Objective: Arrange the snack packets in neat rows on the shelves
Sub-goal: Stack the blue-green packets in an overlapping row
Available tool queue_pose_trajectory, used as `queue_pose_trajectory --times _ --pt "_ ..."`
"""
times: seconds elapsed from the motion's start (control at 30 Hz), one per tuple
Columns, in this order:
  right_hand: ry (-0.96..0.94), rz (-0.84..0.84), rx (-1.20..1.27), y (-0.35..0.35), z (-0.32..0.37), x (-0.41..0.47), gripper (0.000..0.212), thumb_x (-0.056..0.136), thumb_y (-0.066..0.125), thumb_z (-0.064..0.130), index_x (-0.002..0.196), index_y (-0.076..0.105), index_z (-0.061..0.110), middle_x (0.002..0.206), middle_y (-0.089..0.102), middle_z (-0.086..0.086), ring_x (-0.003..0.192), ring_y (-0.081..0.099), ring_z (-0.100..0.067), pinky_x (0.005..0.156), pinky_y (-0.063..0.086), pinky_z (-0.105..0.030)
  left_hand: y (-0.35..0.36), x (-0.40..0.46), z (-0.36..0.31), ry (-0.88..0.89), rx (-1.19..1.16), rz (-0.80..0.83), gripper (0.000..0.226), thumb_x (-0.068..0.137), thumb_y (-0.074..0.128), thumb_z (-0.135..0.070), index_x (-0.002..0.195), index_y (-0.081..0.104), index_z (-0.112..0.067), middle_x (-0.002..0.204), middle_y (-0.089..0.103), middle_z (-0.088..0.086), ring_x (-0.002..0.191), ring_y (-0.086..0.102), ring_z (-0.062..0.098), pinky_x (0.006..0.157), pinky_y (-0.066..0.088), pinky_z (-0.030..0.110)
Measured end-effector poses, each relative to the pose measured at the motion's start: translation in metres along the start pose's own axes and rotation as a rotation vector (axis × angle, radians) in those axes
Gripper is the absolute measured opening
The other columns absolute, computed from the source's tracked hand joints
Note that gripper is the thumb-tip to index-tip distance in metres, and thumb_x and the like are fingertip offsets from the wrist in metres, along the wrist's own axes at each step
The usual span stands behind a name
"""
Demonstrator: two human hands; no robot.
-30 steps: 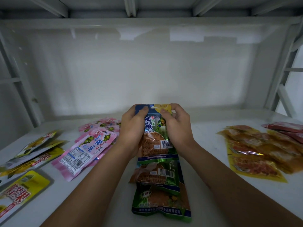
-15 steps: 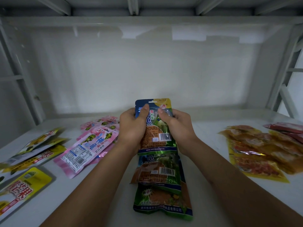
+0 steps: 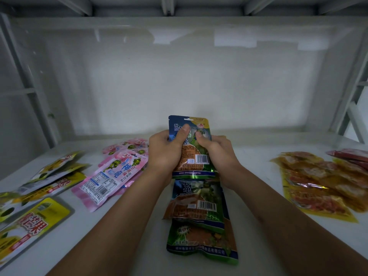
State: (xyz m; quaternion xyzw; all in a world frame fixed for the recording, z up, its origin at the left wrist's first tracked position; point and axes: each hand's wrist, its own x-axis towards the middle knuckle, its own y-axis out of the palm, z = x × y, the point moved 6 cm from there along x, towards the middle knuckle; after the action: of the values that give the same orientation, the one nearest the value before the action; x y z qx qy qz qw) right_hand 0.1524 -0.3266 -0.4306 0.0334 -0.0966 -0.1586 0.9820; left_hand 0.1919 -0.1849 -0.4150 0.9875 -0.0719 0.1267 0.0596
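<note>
Item: green packet (image 3: 191, 148), upright, mid-shelf (image 3: 139, 226), held in my left hand (image 3: 166, 154) and right hand (image 3: 218, 154); each grip pinches it, thumbs on its face. Below it: two more green packets (image 3: 197, 202), overlapping in a column towards me. Left: pink packets (image 3: 111, 176), then yellow packets (image 3: 35, 222), loosely heaped. Right: orange packets (image 3: 318, 188), red packets (image 3: 352, 156) at the edge.

Left hand (image 3: 166, 154) and right hand (image 3: 216, 156) gripping green packet (image 3: 192, 154) upright on white shelf (image 3: 139, 226); pink packets (image 3: 111, 176) left, orange packets (image 3: 318, 186) right.
</note>
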Motion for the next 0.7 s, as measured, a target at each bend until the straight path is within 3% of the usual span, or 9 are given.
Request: queue_pose_trajectory --times 0.07,0.13,0.3,0.37,0.47,0.57,0.7 --pt "-0.038 -0.040 -0.013 -0.003 -0.002 0.001 0.027 0.101 0.067 0.030 0.102 0.076 0.005 0.092 0.080 -0.013 0.079 0.078 -0.028 0.072 0.063 -0.037 0.002 -0.001 0.001 -0.004 0.001 0.008 0.027 0.097 0.074 -0.037 0.086 0.075 -0.012 0.084 0.080 0.009 0.072 0.077 0.022 0.064 0.063 0.035" --pt "-0.096 -0.097 -0.082 -0.007 -0.001 0.002 0.032 0.102 0.066 0.033 0.098 0.076 0.003 0.090 0.080 -0.013 0.082 0.078 -0.030 0.080 0.064 -0.047 0.004 0.000 0.003 -0.045 -0.002 0.038 0.028 0.096 0.073 -0.040 0.090 0.076 -0.012 0.086 0.081 0.008 0.076 0.078 0.022 0.069 0.064 0.036" --pt "-0.182 -0.190 -0.166 -0.013 0.003 0.001 0.058 0.088 0.067 0.060 0.088 0.073 0.002 0.083 0.078 -0.012 0.083 0.077 -0.033 0.083 0.060 -0.062 0.011 -0.002 0.012 -0.193 0.042 0.152 0.024 0.096 0.074 -0.033 0.097 0.077 -0.009 0.093 0.081 0.011 0.087 0.079 0.031 0.085 0.063 0.046" --pt "-0.170 -0.184 -0.147 -0.012 0.005 0.001 0.060 0.087 0.067 0.060 0.090 0.073 0.000 0.084 0.078 -0.013 0.083 0.078 -0.032 0.085 0.060 -0.062 0.012 -0.003 0.012 -0.178 0.040 0.157 0.020 0.098 0.073 -0.029 0.098 0.077 -0.010 0.091 0.081 0.010 0.086 0.079 0.031 0.088 0.064 0.049" --pt "-0.049 -0.139 -0.062 -0.011 0.001 0.004 0.040 0.099 0.067 0.047 0.096 0.077 0.008 0.087 0.080 -0.010 0.083 0.079 -0.028 0.089 0.062 -0.054 0.009 0.000 0.009 -0.112 0.025 0.113 0.020 0.099 0.072 -0.028 0.096 0.078 -0.009 0.090 0.081 0.010 0.085 0.079 0.029 0.084 0.065 0.044" --pt "0.047 -0.084 -0.115 -0.005 -0.004 0.001 0.049 0.095 0.067 0.057 0.095 0.078 0.010 0.087 0.080 -0.010 0.086 0.079 -0.032 0.091 0.061 -0.056 0.003 0.003 0.008 -0.076 -0.022 0.077 0.023 0.100 0.071 -0.029 0.099 0.076 -0.007 0.092 0.081 0.011 0.086 0.079 0.026 0.076 0.065 0.035" --pt "-0.050 -0.060 -0.205 -0.002 -0.001 -0.002 0.045 0.099 0.064 0.052 0.089 0.080 0.011 0.083 0.080 -0.006 0.081 0.079 -0.027 0.086 0.063 -0.048 -0.001 0.003 0.008 -0.069 -0.048 0.039 0.024 0.100 0.071 -0.031 0.100 0.076 -0.007 0.093 0.081 0.010 0.082 0.078 0.022 0.069 0.063 0.030"
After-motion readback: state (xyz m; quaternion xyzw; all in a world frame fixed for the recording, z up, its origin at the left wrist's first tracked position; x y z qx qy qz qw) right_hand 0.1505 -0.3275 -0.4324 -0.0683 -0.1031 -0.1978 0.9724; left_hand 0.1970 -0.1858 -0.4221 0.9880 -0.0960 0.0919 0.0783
